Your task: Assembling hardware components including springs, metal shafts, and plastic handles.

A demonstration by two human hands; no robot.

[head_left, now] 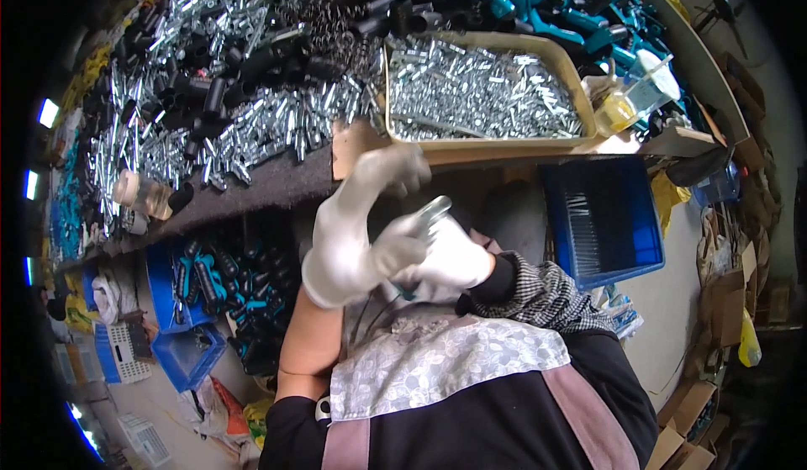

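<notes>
Both my hands wear white gloves and are close together in front of the bench edge. My right hand (454,256) is closed around a short shiny metal tube (435,210), its end sticking up past the fingers. Just to the left and above, my left hand (353,209) arches over, with fingers bent toward the right near the front of a parts tray. Motion smears those fingertips, so whether they hold anything cannot be made out. The shallow tray (487,144), cream-rimmed, is full of small silvery metal pieces.
Heaped on the bench are silvery pins (269,129), black tubes (214,96), dark springs (336,16) and teal tool parts (530,7). A clear container with yellow contents (619,110) stands right of the tray. Below are a dark blue bin (639,218) and blue crates (187,361).
</notes>
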